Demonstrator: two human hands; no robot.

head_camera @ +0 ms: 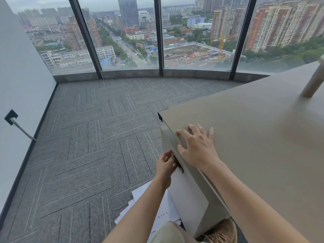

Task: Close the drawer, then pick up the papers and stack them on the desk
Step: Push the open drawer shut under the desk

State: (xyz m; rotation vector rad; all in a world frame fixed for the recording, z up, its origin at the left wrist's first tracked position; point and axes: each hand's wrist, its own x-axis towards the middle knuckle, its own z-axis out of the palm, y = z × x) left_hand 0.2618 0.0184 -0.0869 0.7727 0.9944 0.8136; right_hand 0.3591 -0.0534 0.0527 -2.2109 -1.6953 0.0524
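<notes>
Left hand [165, 161] pinches the drawer [188, 190] handle at 6 o'clock; right hand [197, 146], open, braces the desk [254, 137]: push squarely.

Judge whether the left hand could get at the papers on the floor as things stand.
Probably yes: the left hand is at the drawer front, and the papers lie uncovered on the carpet just below.

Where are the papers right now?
In the head view, the papers lie scattered on the grey carpet at bottom centre, beside the drawer front and partly under the left forearm.
</notes>
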